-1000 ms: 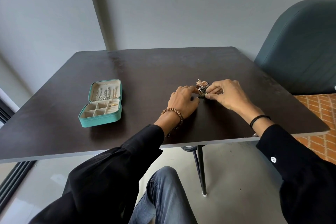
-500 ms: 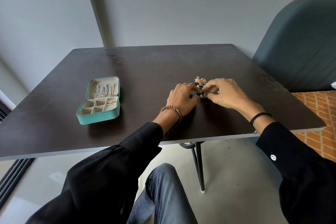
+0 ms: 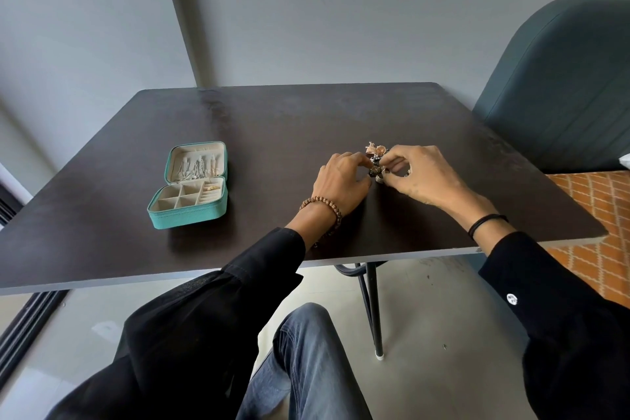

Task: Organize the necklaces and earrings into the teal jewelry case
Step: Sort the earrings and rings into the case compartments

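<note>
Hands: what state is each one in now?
Left hand: closed, pinching the small tangled cluster of pink and dark beaded jewellery.
Right hand: closed, pinching the same cluster.

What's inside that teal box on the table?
The teal jewelry case lies open: silvery chains hang in its lid, a small gold piece sits in the right section. Its front wall hides the near compartments' floors.

Home: dark table, padded chair
</note>
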The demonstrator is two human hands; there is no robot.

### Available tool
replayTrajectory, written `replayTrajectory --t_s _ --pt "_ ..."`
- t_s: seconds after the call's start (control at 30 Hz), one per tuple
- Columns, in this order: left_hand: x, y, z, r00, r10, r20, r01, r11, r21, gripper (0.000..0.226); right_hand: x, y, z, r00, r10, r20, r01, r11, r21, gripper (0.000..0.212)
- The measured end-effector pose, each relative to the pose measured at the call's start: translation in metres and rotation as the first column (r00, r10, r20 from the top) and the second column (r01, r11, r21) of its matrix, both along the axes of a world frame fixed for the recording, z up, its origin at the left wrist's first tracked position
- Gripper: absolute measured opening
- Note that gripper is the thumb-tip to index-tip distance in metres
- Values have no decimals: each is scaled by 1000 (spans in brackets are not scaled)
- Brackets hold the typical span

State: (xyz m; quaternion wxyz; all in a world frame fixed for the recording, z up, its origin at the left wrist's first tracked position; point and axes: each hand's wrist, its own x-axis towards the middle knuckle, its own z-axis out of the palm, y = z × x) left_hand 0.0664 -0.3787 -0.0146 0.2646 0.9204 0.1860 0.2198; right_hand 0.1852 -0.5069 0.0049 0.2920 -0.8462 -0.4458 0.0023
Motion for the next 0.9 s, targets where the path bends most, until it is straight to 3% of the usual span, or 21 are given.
replayTrajectory --t_s 0.2,0.43,0.57,0.9 --pt "-8 1 7 988 -11 153 23 997 -73 29 -19 4 10 983 53 -175 -14 976 217 26" --pt "-35 9 17 974 27 225 58 929 -364 19 -46 13 12 918 155 -364 -9 928 372 21" --pt "-57 15 22 958 80 275 57 889 -454 16 -59 18 10 899 201 -390 -20 906 422 20" --pt "-117 32 29 902 133 412 71 894 -443 12 -105 41 13 860 396 -323 -132 783 608 27"
